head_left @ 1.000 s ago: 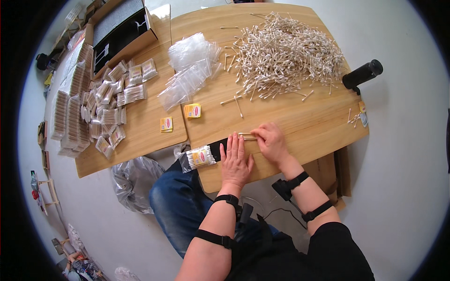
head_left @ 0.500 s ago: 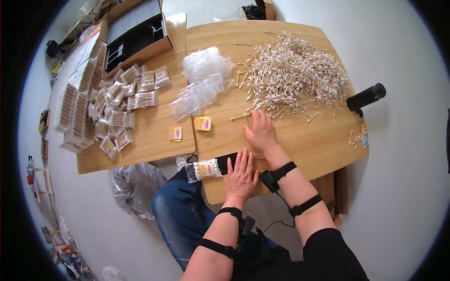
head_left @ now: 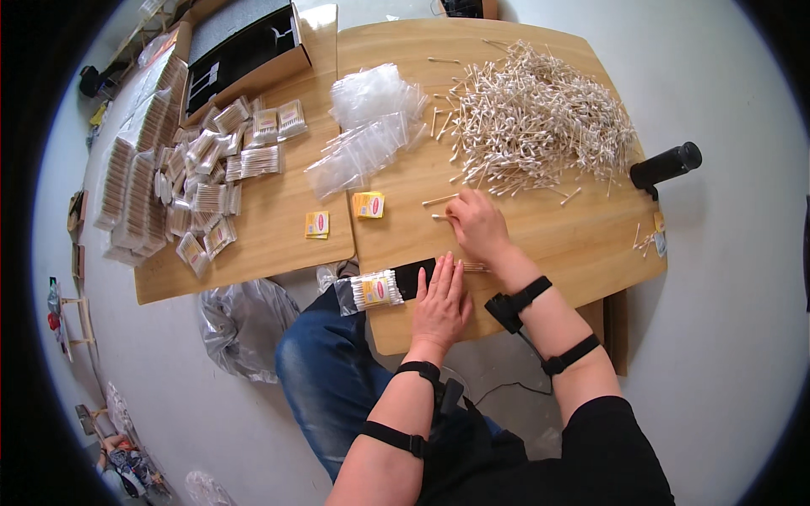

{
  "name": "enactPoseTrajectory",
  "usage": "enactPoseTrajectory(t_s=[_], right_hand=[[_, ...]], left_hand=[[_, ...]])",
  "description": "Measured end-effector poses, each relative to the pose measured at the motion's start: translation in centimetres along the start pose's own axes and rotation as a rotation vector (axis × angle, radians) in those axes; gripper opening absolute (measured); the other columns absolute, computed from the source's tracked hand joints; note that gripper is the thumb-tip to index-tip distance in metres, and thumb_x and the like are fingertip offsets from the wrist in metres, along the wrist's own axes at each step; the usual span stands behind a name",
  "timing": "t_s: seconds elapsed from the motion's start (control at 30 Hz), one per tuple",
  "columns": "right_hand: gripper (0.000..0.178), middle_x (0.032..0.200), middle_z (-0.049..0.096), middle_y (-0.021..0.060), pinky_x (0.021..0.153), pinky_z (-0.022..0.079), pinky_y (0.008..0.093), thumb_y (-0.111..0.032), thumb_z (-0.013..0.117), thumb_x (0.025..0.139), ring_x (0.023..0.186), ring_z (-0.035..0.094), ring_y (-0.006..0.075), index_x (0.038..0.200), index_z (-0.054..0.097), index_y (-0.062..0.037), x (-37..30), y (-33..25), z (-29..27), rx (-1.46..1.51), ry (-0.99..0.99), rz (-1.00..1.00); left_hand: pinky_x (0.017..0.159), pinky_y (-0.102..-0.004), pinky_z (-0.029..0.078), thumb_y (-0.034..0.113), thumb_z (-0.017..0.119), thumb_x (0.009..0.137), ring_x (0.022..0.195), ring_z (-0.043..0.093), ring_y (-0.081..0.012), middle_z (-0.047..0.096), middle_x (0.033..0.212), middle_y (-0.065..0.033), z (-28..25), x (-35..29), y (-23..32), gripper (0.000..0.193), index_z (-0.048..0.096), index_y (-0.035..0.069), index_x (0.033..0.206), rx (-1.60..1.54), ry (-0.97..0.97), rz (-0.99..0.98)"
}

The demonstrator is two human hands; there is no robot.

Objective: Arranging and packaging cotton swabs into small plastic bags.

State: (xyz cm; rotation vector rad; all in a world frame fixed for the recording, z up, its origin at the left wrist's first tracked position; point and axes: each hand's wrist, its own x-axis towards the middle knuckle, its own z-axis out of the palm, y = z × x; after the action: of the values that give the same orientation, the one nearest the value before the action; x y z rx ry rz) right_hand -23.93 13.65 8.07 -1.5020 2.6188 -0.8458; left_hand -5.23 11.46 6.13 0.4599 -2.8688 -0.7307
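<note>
Just one swab [head_left: 438,217] tight in right hand [head_left: 479,224], left hand [head_left: 442,309] flat, two card stacks [head_left: 369,205].

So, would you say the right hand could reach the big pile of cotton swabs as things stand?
Probably yes: the right hand is close to the swab pile, nothing bulky between, though it seems to pinch one loose swab.

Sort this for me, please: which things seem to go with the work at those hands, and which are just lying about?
Seem part of the work:
- swab at the right hand
- swab heap
- swab pack beside the left hand
- clear bags
- yellow cards
- filled packs

Seem just lying about:
- black cylinder
- grey plastic bag on the floor
</note>
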Motion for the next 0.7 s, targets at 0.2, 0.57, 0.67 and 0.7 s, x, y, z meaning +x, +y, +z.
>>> enactPoseTrajectory(t_s=[0.2, 0.57, 0.67, 0.7], right_hand=[[0.014, 0.086, 0.059, 0.0072, 0.075, 0.049, 0.0394, -0.011, 0.072, 0.076, 0.087, 0.059, 0.0286, 0.082, 0.059, -0.0093, 2.1, 1.2, -1.0, 0.007, 0.020, -0.086], [0.009, 0.081, 0.061, 0.0075, 0.071, 0.049, 0.0389, -0.011, 0.071, 0.078, 0.081, 0.060, 0.0277, 0.082, 0.064, -0.0085, -6.6, -0.4, -2.9, 0.203, -0.086, 0.048], [0.010, 0.081, 0.062, 0.0079, 0.073, 0.050, 0.0401, -0.011, 0.070, 0.079, 0.082, 0.060, 0.0275, 0.088, 0.067, -0.0082, -7.6, 0.0, -2.6, 0.493, 0.034, 0.311], [0.010, 0.081, 0.062, 0.0079, 0.073, 0.050, 0.0401, -0.011, 0.070, 0.079, 0.082, 0.060, 0.0275, 0.088, 0.067, -0.0082, -7.5, 0.6, -2.5, 0.489, 0.040, 0.303]], left_hand=[[0.118, -0.0496, 0.015, 0.028, 0.059, 0.089, 0.145, 0.026, -0.0292, 0.029, 0.156, -0.0150, 0.5, 0.1, 0.2, 0.067, 0.034, 0.006, 0.147, -0.015, 0.071, 0.005], [0.118, -0.0522, 0.015, 0.030, 0.061, 0.088, 0.146, 0.023, -0.0306, 0.026, 0.157, -0.0144, 1.0, 0.0, -0.3, 0.073, 0.030, 0.007, 0.150, 0.020, 0.123, -0.006], [0.118, -0.0518, 0.015, 0.031, 0.060, 0.089, 0.146, 0.023, -0.0309, 0.026, 0.158, -0.0146, 1.1, 0.2, -0.1, 0.071, 0.032, 0.008, 0.149, 0.018, 0.141, 0.013], [0.118, -0.0518, 0.015, 0.032, 0.060, 0.089, 0.146, 0.023, -0.0306, 0.026, 0.158, -0.0144, 1.0, 0.2, 0.0, 0.070, 0.032, 0.009, 0.149, 0.042, 0.120, 0.009]])
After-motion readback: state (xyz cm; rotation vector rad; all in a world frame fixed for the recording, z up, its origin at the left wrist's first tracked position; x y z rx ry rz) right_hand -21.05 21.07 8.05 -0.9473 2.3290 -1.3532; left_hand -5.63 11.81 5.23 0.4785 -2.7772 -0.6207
